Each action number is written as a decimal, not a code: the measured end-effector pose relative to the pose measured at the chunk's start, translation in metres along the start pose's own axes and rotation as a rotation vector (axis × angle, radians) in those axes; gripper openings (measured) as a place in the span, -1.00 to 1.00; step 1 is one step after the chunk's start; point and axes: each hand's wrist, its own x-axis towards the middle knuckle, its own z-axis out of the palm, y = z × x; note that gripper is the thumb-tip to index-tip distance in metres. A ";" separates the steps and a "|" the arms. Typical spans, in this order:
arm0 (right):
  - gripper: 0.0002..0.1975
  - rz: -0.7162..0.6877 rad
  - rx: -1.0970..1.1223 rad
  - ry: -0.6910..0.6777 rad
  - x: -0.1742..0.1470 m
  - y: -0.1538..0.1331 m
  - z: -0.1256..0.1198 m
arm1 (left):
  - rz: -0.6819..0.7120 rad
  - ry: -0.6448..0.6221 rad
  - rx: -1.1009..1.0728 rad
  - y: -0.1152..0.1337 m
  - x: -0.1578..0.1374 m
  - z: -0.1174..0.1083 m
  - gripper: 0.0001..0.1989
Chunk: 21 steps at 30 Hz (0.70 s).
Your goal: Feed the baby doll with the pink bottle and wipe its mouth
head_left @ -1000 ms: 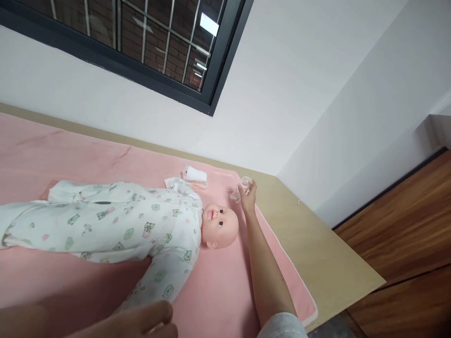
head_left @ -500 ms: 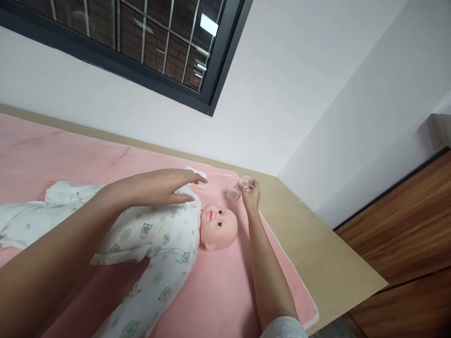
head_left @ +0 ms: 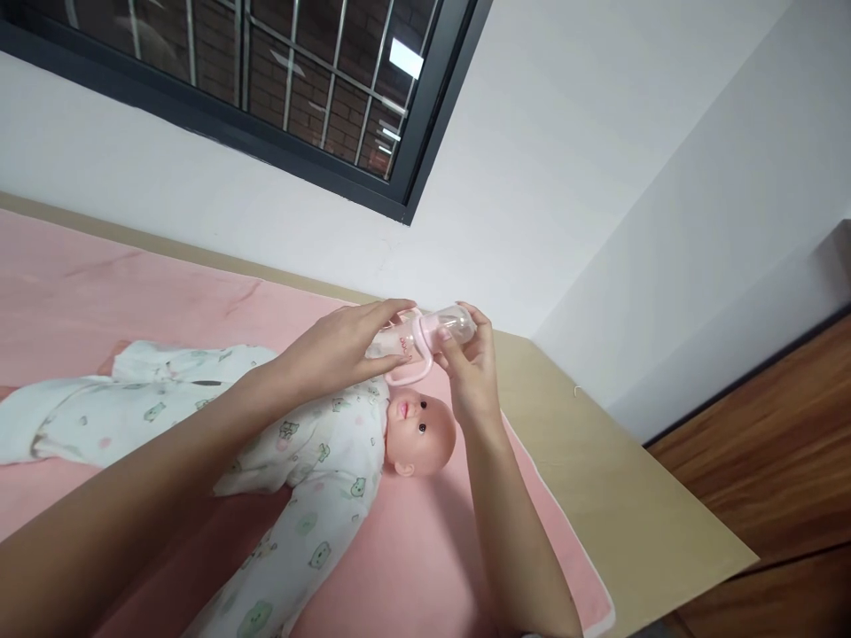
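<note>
A clear baby bottle (head_left: 402, 344) with pale pink handles lies nearly level between my hands, just above the doll's head. My left hand (head_left: 352, 341) grips its body from the left, thumb below and fingers above. At the other end, my right hand (head_left: 473, 359) has its fingers around the clear domed cap (head_left: 456, 322), which sits against the bottle's pink collar. Below the bottle is a bald baby doll (head_left: 425, 436), face up in a white patterned outfit. My left forearm passes over its body.
A pink mat (head_left: 399, 549) with a white edge lies under the doll on a tan board (head_left: 591, 470). White walls (head_left: 565, 159) meet in a corner behind. A dark-framed barred window (head_left: 405, 199) is above, and wooden panels (head_left: 764, 461) stand at the right.
My left hand, which was open over the doll's shoulder, now grips the bottle. My right hand has brought the clear cap up to the bottle's end. The view has shifted slightly.
</note>
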 end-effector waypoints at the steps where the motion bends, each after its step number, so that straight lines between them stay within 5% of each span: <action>1: -0.49 -0.014 0.001 -0.010 -0.004 -0.002 0.005 | -0.011 0.005 -0.007 0.000 0.000 0.000 -0.41; 9: -0.50 0.007 -0.001 -0.062 -0.023 -0.003 0.034 | -0.103 -0.089 0.016 -0.001 0.002 0.004 -0.45; 14: -0.58 0.041 -0.068 -0.103 -0.019 -0.004 0.028 | -0.075 -0.079 0.256 -0.008 0.004 0.008 -0.66; 21: -0.57 0.078 -0.105 -0.169 -0.013 0.000 0.016 | -0.004 -0.115 0.359 -0.012 0.005 0.007 -0.67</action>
